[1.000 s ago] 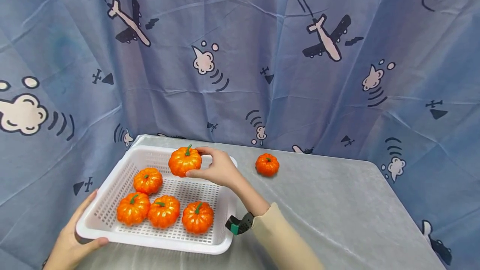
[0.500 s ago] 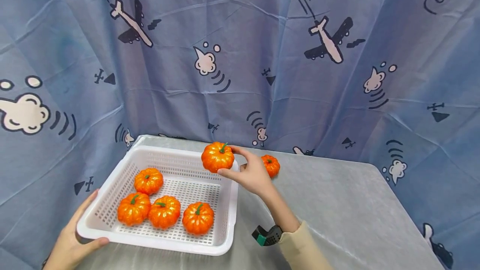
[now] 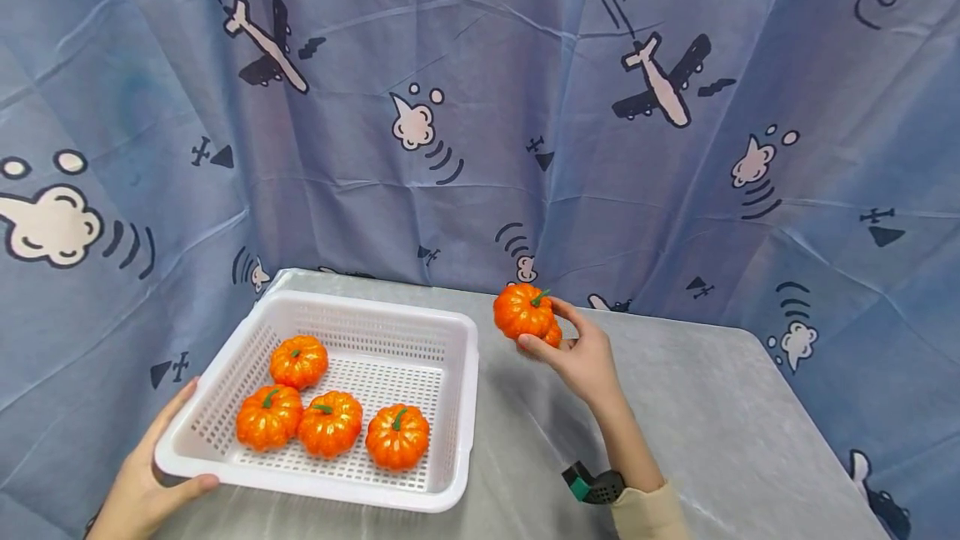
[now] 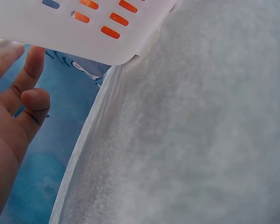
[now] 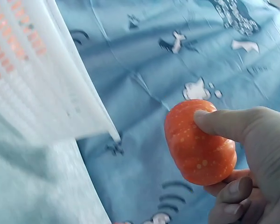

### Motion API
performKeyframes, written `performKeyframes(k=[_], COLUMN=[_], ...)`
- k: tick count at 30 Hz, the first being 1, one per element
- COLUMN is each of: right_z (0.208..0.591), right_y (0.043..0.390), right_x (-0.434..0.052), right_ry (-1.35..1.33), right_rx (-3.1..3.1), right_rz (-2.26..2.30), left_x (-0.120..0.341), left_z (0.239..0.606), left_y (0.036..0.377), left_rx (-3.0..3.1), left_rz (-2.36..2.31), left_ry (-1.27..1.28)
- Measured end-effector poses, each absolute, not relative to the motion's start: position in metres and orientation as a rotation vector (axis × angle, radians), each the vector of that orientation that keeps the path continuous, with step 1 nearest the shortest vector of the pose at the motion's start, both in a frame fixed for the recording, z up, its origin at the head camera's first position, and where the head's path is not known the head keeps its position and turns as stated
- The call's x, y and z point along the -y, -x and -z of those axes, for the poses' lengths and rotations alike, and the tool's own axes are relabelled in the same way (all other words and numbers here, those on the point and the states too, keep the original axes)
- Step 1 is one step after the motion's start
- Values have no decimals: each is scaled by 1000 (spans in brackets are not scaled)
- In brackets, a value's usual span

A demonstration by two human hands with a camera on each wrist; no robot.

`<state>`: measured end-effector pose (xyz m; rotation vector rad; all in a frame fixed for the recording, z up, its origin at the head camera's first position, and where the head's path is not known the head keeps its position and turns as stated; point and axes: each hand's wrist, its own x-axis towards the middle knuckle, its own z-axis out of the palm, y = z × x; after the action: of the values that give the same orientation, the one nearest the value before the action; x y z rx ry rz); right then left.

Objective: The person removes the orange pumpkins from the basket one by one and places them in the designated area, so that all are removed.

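Note:
My right hand (image 3: 542, 327) holds a small orange pumpkin (image 3: 519, 311) with a green stem in the air, just right of the white slotted basket (image 3: 471, 373). In the right wrist view the thumb presses on the pumpkin (image 5: 198, 145) and the fingers curl under it. A second pumpkin (image 3: 554, 335) sits on the table right behind it, mostly hidden. Several more pumpkins (image 3: 328, 423) lie in the basket. At the basket's near left corner my left hand (image 3: 156, 472) grips the rim. Its fingers (image 4: 24, 91) show beneath the basket (image 4: 84, 28) in the left wrist view.
The table (image 3: 712, 423) wears a grey cloth, with bare surface to the right of the basket. A blue curtain (image 3: 480, 107) printed with planes hangs close behind and around the sides. The table's left edge (image 4: 79, 154) runs beside my left hand.
My right hand has carried the pumpkin from over the basket's far side rightward, past the rim, to above the table by the lone pumpkin. The left hand and basket have stayed still.

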<state>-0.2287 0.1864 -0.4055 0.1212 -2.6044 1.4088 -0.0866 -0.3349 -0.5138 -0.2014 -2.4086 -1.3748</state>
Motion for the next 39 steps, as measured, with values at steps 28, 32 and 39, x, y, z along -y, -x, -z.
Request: performKeyframes(k=[28,32,39], right_z=[481,495,509], right_y=[263,266,267], right_x=[-266,-270,-274], right_ry=[264,337,374], right_rx=[2499,2519,2546], right_rz=[-1221,-1199,-1151], left_x=[333,333,334], left_z=[513,513,513], left_y=[88,89,87], left_rx=[2379,2377,2392], left_rz=[1375,1381,1379], left_ry=[239,245,225])
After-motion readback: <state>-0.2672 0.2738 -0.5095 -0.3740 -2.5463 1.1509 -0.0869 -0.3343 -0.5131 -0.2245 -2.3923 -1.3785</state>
